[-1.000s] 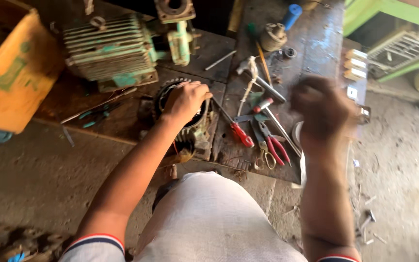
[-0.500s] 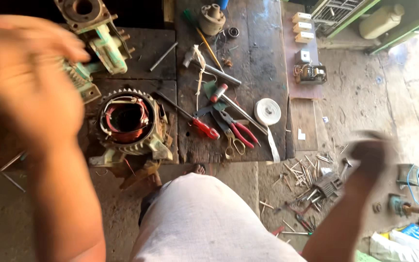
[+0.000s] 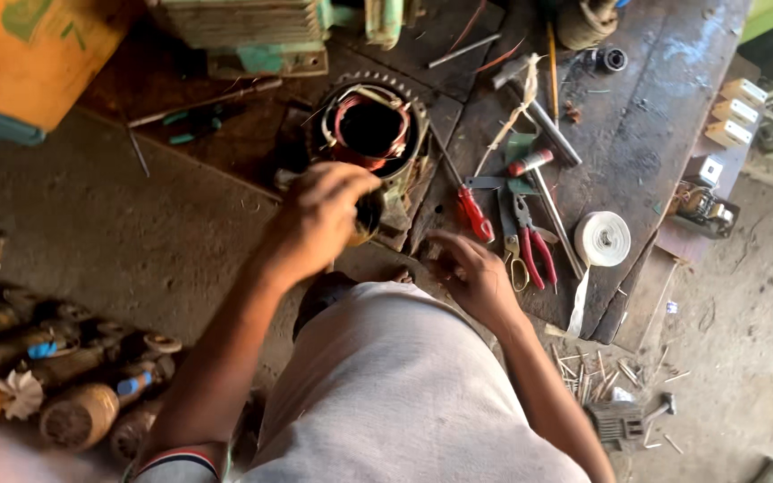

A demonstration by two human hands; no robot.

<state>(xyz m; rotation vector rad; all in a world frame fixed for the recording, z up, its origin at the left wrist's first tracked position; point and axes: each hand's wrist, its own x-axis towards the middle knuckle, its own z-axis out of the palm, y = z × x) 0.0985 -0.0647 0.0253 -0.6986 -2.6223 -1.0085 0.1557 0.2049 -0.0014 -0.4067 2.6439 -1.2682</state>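
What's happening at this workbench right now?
A person crouches over a worn wooden bench, seen from above. The left hand is closed around a small dark part just below an opened motor stator with copper windings. The right hand rests on the bench edge, fingers spread, holding nothing visible. Red-handled pliers, a red-handled screwdriver, a hammer and a white tape roll lie to its right.

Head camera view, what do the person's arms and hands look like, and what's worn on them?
Both arms are bare from the upper arm down. The left hand and right hand wear no gloves. A dark sleeve cuff with red and white stripes shows on the left arm.
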